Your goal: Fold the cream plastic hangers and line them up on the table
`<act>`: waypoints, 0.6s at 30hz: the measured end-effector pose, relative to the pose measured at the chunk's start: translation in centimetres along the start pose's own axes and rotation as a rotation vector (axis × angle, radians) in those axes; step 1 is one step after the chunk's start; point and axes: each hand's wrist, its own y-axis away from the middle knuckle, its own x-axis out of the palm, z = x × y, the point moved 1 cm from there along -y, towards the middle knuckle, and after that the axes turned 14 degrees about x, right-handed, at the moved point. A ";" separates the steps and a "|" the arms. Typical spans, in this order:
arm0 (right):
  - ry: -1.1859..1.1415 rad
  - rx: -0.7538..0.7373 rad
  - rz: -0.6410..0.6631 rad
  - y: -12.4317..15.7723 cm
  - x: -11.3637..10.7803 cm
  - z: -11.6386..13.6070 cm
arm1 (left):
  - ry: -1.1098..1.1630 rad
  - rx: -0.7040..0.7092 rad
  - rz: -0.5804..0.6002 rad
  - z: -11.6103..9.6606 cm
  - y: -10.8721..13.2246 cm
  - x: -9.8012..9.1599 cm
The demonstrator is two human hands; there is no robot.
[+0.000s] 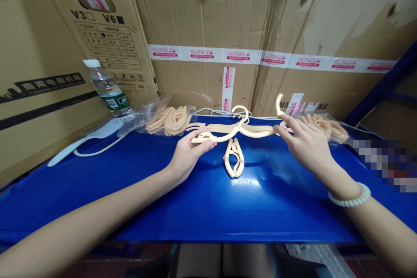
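A peach plastic folding hanger lies spread over a small stack of the same hangers at the back of the blue table. My left hand pinches the hanger's left arm tip. My right hand has its fingers stretched out, touching the hanger's right arm end, with a curved peach hook piece standing just above it. A loose folded peach part rests on the table between my hands.
Clear bags of peach hanger parts lie at the back left and back right. A water bottle and a white brush sit at the left. Cardboard boxes wall the back. A blue shelf post rises at the right.
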 end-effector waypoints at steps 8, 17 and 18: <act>-0.912 0.421 0.110 -0.1 0.6 0.4 | 0.065 -0.017 -0.029 0.4 0.0 -0.2; -1.552 0.748 0.388 -0.1 1.7 1.1 | -0.069 0.000 0.050 0.2 0.5 0.1; -1.597 0.769 0.409 0.1 1.7 1.8 | -0.103 0.003 0.090 0.2 0.8 0.3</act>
